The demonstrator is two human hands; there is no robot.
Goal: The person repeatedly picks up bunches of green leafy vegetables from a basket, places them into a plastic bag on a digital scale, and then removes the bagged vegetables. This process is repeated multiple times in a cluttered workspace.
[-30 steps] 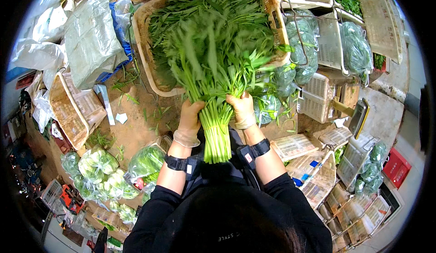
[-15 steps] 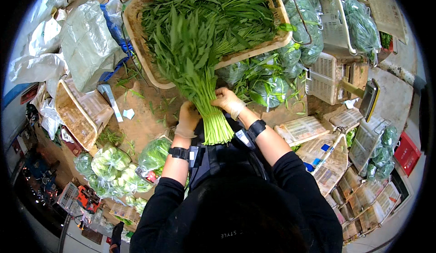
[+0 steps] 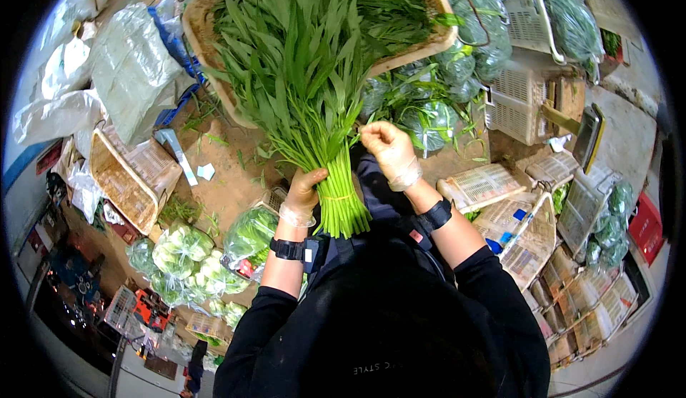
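My left hand (image 3: 303, 192), in a thin glove, is closed round the stems of a big bunch of water spinach (image 3: 304, 91). A thin band circles the pale cut stems just beside that hand, and their ends point toward me. The leaves fan out away from me over a cream plastic crate (image 3: 407, 58) full of the same greens. To the right of the bunch, my gloved right hand (image 3: 391, 153) is raised with its fingers pinched together at the edge of the leaves. What they pinch, if anything, is too small to make out.
Bagged greens (image 3: 429, 123) lie beside the crate on the right. Stacked crates (image 3: 511, 105) stand farther right. At left are a tipped crate (image 3: 128, 176), plastic sheeting (image 3: 132, 62) and bagged pale cabbages (image 3: 179, 255). Leaf scraps litter the brown floor (image 3: 221, 151).
My right hand has left the stems and moved up and right, now pinched. The bunch has come nearer me in my left hand, its leaves more upright and spread, and the band now shows clearly.
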